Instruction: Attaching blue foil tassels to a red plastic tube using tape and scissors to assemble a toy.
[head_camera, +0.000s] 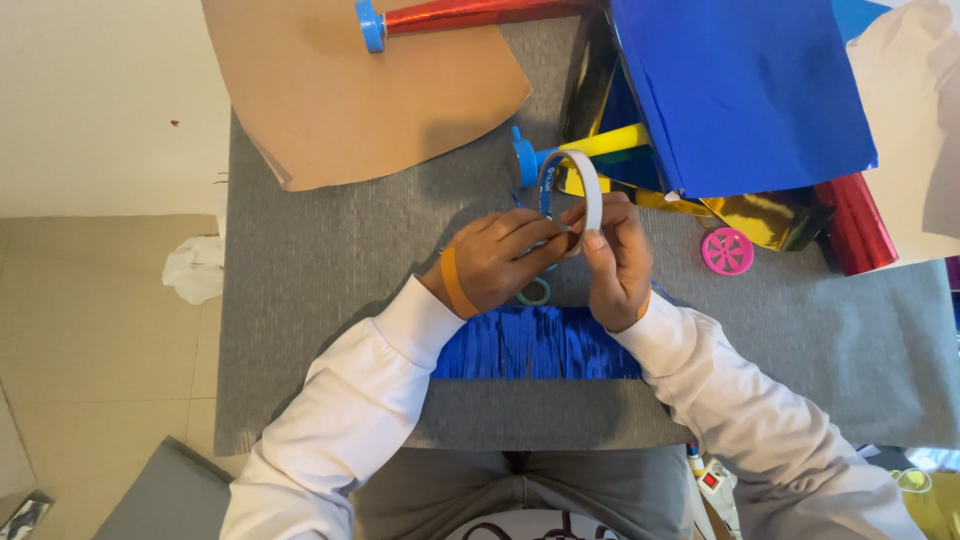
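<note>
Both hands pinch a tape roll (572, 198) just above the grey mat (330, 280): the right hand (618, 262) grips its near rim between thumb and fingers, and the left hand (500, 262) has its fingertips pressed together on the rim's left side, as if picking at the tape end. An orange band (456, 283) sits on the left wrist. The roll stands on edge, seen nearly side-on as a narrow oval; its long axis runs away from the person, its open face turned left.

Under the wrists lies blue fringed foil (535, 345); a small teal ring (535, 293) sits between the hands. Beyond the roll are a yellow cone with a blue tip (600, 142), a blue foil sheet (740, 90), gold foil (760, 215), a red foil roll (860, 225) and a pink wheel (727, 250). Brown paper (350, 90) and a red cone (460, 14) lie at the far left. The mat covers a tiled floor (90, 320), where a crumpled white scrap (195, 268) lies.
</note>
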